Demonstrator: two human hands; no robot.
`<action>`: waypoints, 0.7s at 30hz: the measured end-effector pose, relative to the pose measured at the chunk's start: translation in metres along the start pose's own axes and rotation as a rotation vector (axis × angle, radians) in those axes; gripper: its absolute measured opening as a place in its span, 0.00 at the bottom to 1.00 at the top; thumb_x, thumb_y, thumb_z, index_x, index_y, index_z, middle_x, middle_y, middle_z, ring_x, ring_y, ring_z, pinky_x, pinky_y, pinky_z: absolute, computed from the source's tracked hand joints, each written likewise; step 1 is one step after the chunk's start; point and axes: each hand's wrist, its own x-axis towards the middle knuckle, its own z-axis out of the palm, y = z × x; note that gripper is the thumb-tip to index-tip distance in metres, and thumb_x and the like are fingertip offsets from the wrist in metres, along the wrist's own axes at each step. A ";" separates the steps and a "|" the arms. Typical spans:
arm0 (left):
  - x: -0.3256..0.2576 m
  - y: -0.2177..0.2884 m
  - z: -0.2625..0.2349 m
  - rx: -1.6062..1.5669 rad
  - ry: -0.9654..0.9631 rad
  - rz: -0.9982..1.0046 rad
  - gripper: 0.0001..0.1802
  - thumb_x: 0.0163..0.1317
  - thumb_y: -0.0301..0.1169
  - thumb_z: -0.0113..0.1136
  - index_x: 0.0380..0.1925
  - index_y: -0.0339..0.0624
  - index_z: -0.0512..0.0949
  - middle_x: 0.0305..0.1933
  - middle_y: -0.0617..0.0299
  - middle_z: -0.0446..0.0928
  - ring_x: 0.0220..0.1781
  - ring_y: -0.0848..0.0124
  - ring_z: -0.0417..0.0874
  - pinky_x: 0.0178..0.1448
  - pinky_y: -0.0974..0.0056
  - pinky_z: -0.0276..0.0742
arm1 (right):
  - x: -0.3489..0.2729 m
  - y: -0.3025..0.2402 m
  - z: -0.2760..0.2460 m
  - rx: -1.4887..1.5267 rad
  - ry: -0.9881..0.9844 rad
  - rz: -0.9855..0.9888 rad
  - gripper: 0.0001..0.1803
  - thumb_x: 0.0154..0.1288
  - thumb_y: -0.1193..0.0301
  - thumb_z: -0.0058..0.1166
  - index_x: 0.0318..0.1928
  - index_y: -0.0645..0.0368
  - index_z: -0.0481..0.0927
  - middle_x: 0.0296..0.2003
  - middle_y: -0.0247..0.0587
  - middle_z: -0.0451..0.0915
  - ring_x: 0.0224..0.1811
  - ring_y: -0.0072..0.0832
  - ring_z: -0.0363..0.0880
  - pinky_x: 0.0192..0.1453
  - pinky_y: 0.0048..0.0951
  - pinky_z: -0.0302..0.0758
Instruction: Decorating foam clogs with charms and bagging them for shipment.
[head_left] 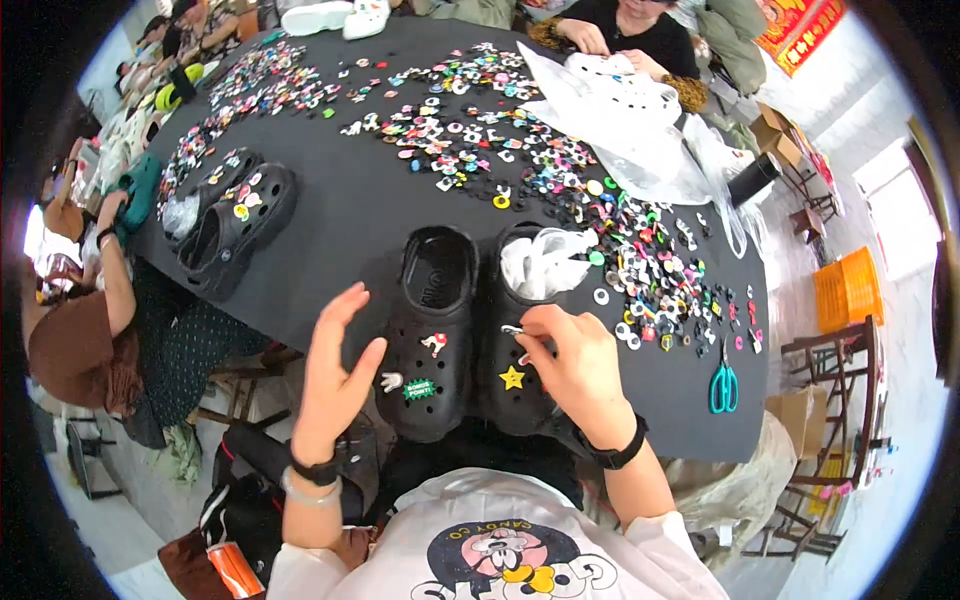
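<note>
We are pinching a small pale charm between thumb and forefinger of our right hand, the other fingers curling in behind. Our left hand is hanging open beside the left clog, thumb standing away from the fingers; we cannot tell whether its thumb is touching the rim.

The charm is sitting over the upper of the right clog, just above a yellow star; our fingers are hiding whether it is seated. For a clean fit, we should be lining its back up squarely with one hole and pushing straight down, ideally with the left hand steadying the shoe.

The left clog is lying alongside, toe toward us, already carrying charms, with white wrapping filling its neighbour's opening. Farther out, loose charms are spreading over the dark table, and teal scissors are lying near its right edge.
</note>
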 end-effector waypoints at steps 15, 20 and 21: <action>0.128 0.071 0.081 0.420 -0.901 0.483 0.23 0.41 0.32 0.75 0.37 0.37 0.78 0.41 0.52 0.76 0.49 0.54 0.75 0.54 0.56 0.70 | -0.017 0.009 0.017 0.048 0.205 0.002 0.17 0.54 0.76 0.62 0.42 0.56 0.71 0.26 0.35 0.80 0.30 0.34 0.81 0.36 0.36 0.70; 0.149 0.082 0.102 0.500 -1.140 0.345 0.22 0.40 0.37 0.78 0.32 0.36 0.80 0.37 0.53 0.77 0.45 0.58 0.76 0.51 0.58 0.71 | -0.021 0.017 0.020 0.123 0.239 0.022 0.14 0.56 0.76 0.59 0.42 0.57 0.70 0.26 0.38 0.78 0.31 0.37 0.80 0.39 0.37 0.70; 0.155 0.084 0.106 0.541 -1.246 0.290 0.21 0.40 0.38 0.78 0.30 0.36 0.80 0.36 0.53 0.77 0.44 0.58 0.76 0.51 0.58 0.71 | -0.022 0.017 0.020 0.146 0.246 0.021 0.13 0.56 0.76 0.58 0.42 0.57 0.70 0.25 0.39 0.78 0.31 0.38 0.80 0.39 0.37 0.70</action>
